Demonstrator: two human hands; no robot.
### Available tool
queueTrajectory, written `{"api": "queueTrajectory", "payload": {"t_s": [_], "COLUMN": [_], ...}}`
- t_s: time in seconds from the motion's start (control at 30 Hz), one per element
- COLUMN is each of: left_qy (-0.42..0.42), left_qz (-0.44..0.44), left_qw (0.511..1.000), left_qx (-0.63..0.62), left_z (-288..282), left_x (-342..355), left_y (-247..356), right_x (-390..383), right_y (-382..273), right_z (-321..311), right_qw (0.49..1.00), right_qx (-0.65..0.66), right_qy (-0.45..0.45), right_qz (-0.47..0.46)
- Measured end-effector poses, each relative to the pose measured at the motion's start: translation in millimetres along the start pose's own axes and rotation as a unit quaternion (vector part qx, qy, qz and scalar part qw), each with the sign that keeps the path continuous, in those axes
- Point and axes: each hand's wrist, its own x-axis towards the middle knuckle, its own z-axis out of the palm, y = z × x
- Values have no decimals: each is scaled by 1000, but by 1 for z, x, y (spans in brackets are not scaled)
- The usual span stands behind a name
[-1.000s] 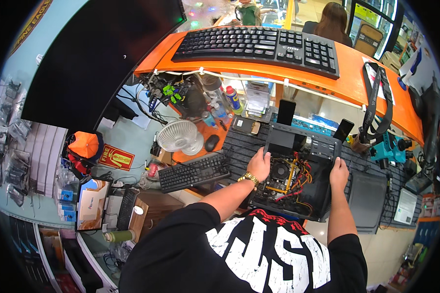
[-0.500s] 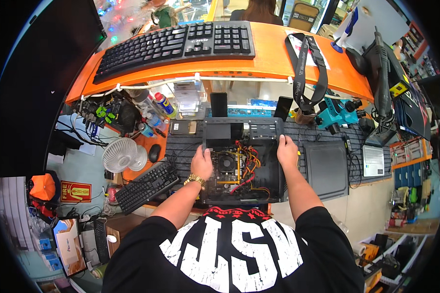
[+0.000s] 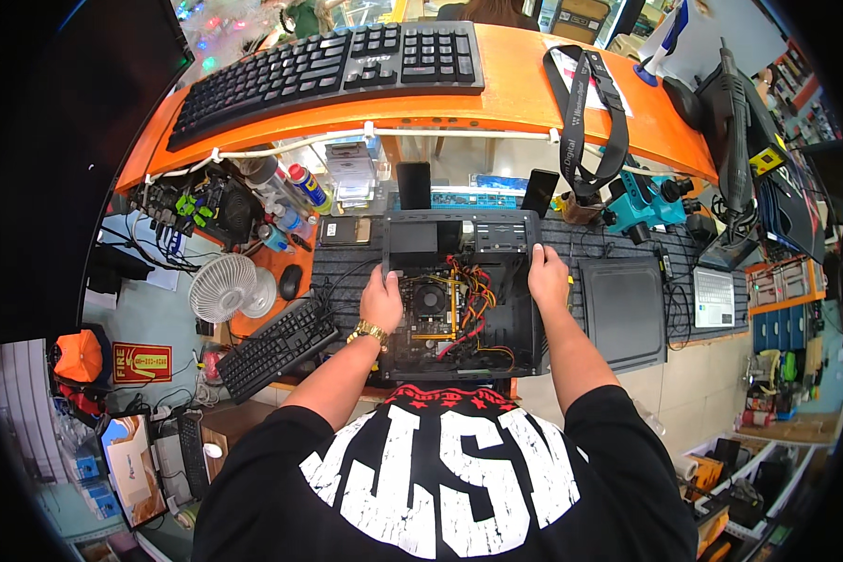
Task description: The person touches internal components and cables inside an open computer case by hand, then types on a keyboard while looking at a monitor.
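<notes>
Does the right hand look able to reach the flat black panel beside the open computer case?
Probably yes: the black panel lies near the right hand, nothing tall between, but that hand must first release the computer case.

1 head-worn fisheye, looking down, workbench [image 3: 342, 257] near; rim details uncertain.

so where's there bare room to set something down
The orange shelf is bare between the large keyboard and the black lanyard. It's crowded left of the open computer case: lower keyboard, mouse, white fan.
</notes>
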Motion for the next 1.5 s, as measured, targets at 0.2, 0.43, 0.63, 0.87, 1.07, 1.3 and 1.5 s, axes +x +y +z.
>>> {"api": "queueTrajectory", "payload": {"t_s": [0.2, 0.43, 0.63, 0.87, 1.07, 1.3, 1.5], "left_qy": [-7, -16, -13, -6, -6, -3, -6], "left_qz": [-9, -17, -11, -4, -8, -10, -13], "left_qw": [1000, 1000, 1000, 1000, 1000, 1000, 1000], "left_qx": [-9, -3, 0, 1, -4, -1, 0], "left_z": [-2, -4, -2, -1, 2, 6, 2], "left_x": [-2, -1, -1, -1, 1, 1, 0], "left_y": [9, 8, 6, 5, 1, -6, -2], "right_x": [2, 2, 4, 6, 7, 3, 1], "right_y": [6, 4, 7, 11, 11, 7, 5], "right_z": [1, 2, 2, 6, 6, 3, 3], "right_qw": [1000, 1000, 1000, 1000, 1000, 1000, 1000], "right_qx": [-7, -15, -21, -16, -11, -11, -7], "right_qy": [4, 6, -4, 1, -9, 1, 10], "right_qz": [-11, -12, -9, -12, -1, -13, -16]}}
